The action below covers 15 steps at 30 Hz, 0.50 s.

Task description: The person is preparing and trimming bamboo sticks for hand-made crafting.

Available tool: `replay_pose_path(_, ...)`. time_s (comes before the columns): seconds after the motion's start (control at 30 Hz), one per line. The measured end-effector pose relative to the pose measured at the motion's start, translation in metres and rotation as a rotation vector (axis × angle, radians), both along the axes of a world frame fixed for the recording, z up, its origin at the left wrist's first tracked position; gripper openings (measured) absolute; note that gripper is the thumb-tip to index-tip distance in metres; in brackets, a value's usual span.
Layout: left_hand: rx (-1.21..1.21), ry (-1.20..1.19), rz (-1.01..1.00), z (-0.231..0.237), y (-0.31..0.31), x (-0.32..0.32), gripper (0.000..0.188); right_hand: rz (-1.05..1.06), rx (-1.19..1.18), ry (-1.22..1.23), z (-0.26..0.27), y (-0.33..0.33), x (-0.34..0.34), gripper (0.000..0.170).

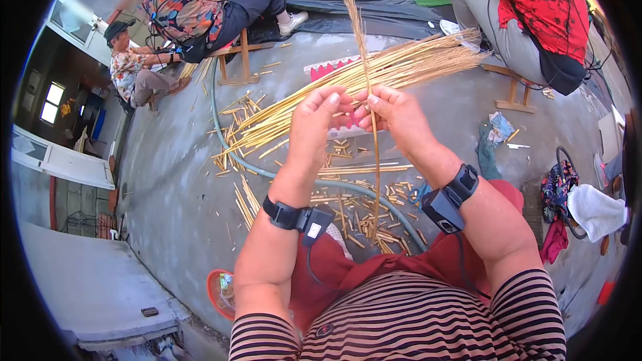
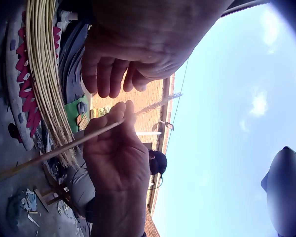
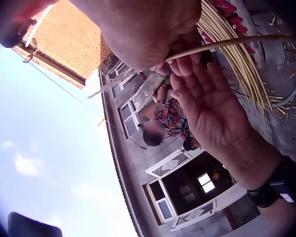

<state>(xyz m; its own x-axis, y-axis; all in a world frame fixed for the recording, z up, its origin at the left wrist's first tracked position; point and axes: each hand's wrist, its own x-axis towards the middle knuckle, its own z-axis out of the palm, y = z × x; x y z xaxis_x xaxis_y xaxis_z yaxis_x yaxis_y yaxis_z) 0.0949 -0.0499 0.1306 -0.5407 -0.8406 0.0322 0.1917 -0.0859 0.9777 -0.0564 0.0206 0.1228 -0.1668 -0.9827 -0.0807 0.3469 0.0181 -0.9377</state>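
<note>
A long stalk with a feathery seed head [image 1: 375,167] runs upright in front of me in the head view. My right hand [image 1: 400,115] pinches it between thumb and fingers, partway along its length. Close on the other side is my left hand [image 1: 314,119], its palm turned in and its fingers loosely bent toward the stalk. In the right wrist view the left hand [image 3: 217,111] shows an open palm with nothing in it. Past both hands a bundle of similar stalks [image 1: 294,103] lies over a pale, pink-patterned item [image 1: 342,121].
Cut stalk pieces [image 1: 384,237] litter the ground below my hands. A grey hose [image 1: 328,182] curves across the floor. People sit on low wooden stools [image 1: 244,60] at the back left and right. A red basin [image 1: 217,294] stands at my left, a white cloth [image 1: 597,212] at my right.
</note>
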Motion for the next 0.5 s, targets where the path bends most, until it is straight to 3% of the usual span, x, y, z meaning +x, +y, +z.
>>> replay_pose_path(0.2, 0.09, 0.074, 0.014, 0.005, -0.006, 0.001, 0.019, 0.116, 0.077, 0.151, -0.027, 0.004, 0.026, 0.02)
replay_pose_path(0.27, -0.067, -0.085, -0.036, -0.002, -0.018, 0.001, 0.016, 0.165, 0.069, 0.272, -0.034, 0.002, 0.024, 0.021)
replay_pose_path(0.3, -0.146, -0.163, -0.065, -0.006, -0.018, 0.003, 0.015, 0.158, 0.0, 0.444, -0.048, 0.0, 0.022, 0.022)
replay_pose_path(0.4, -0.274, -0.378, -0.071, 0.008, -0.019, -0.001, 0.011, 0.178, -0.044, 1.341, -0.035, 0.019, 0.02, 0.025)
replay_pose_path(0.43, -0.49, -0.564, 0.0, -0.002, -0.031, -0.003, 0.016, 0.35, 0.121, 1.472, -0.025, 0.023, 0.019, 0.028)
replay_pose_path(0.5, -1.097, -0.801, 0.075, -0.02, -0.05, -0.014, 0.018, 0.638, 0.219, 1.591, -0.027, 0.032, 0.021, 0.026)
